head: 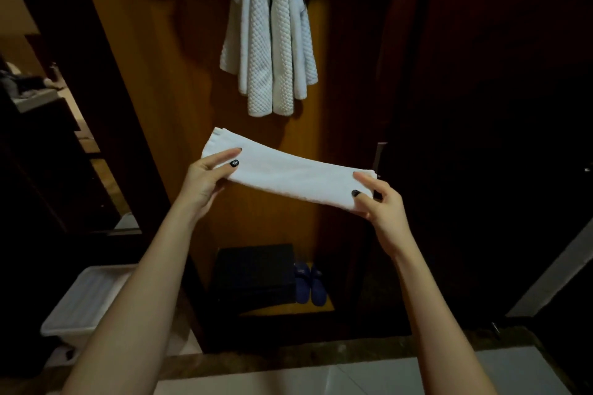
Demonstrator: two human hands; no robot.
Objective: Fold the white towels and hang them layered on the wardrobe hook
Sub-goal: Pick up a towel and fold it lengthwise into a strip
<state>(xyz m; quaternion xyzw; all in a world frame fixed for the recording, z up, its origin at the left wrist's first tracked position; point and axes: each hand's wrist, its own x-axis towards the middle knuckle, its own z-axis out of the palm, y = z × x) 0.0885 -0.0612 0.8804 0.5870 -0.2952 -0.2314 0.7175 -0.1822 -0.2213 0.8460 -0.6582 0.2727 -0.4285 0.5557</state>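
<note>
Holding the folded towel (pixel 288 175) level in mid-air, the left hand (pixel 205 179) pinches its left end and the right hand (pixel 382 212) pinches its right end, just below the hung towels (pixel 272 42) on the wardrobe panel (pixel 179 80). Keeping the stacked edges aligned should help it drape evenly over them.

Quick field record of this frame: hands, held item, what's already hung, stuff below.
left_hand: left hand pinches the left end of the towel, thumb on top
right_hand: right hand pinches the right end, thumb on top
held_item: folded white towel, a long narrow strip, held level in the air
already_hung: hung towels, white, textured, layered, draped above the held one; hook hidden
wardrobe_floor: black box, blue slippers to its right
lower_left: white bin
step_status: held towel not yet hung
</note>
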